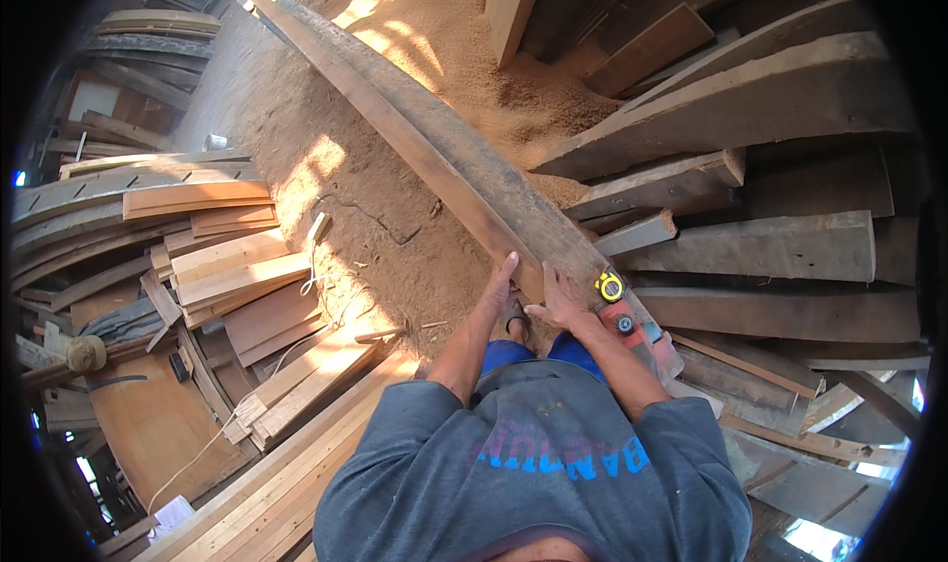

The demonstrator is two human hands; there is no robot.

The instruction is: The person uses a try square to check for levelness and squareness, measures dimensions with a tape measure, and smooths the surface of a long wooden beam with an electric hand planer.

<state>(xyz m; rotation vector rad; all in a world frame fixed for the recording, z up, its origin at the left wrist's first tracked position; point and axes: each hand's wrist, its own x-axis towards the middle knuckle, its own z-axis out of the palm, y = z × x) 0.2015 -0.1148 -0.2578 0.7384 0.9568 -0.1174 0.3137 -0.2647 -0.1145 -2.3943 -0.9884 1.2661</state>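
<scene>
A long, narrow wooden plank [395,147] runs from in front of me toward the far left, along the left side of a wide, dusty board [464,152]. My left hand [502,283] grips the plank's near end from its left side, with the thumb up along it. On the right of that same end, my right hand [561,300] holds the plank, fingers forward and thumb across its tip. Close to the right hand, a yellow and black tape measure [609,285] lies on the wide board. Beside it is a red power tool [624,323], partly behind my forearm.
Stacked boards [247,266] lie on the left, and thick dark planks [750,246] fan out on the right. Sawdust [533,113] is heaped beyond the wide board. A thin dark cord [380,218] lies on the dusty ground. Long pale strips [286,473] extend at the lower left.
</scene>
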